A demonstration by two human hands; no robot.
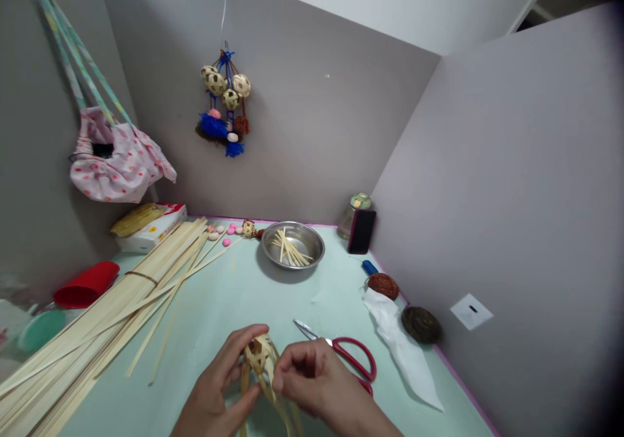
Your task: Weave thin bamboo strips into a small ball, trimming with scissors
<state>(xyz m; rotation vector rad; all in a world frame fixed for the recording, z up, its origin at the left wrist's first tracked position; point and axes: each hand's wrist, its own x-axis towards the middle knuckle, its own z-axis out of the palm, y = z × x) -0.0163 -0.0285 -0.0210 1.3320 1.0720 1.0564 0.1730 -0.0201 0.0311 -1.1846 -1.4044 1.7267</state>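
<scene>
A small ball of woven bamboo strips (260,354) is between my two hands above the front of the table, with loose strip ends hanging below it. My left hand (221,388) grips the ball from the left, fingers over its top and thumb low at its side. The fingers of my right hand (312,375) are pinched at the ball's right side, on a strip. Behind my right hand lies a pair of red-handled scissors (353,352), its blades pointing left.
Long bamboo strips (141,287) lie bundled on the left. A metal bowl (312,264) holds short strips. On the right are a white cloth (404,352), brown yarn (383,286), dark yarn (422,325) and a phone (362,232). A red cup (88,285) lies at left.
</scene>
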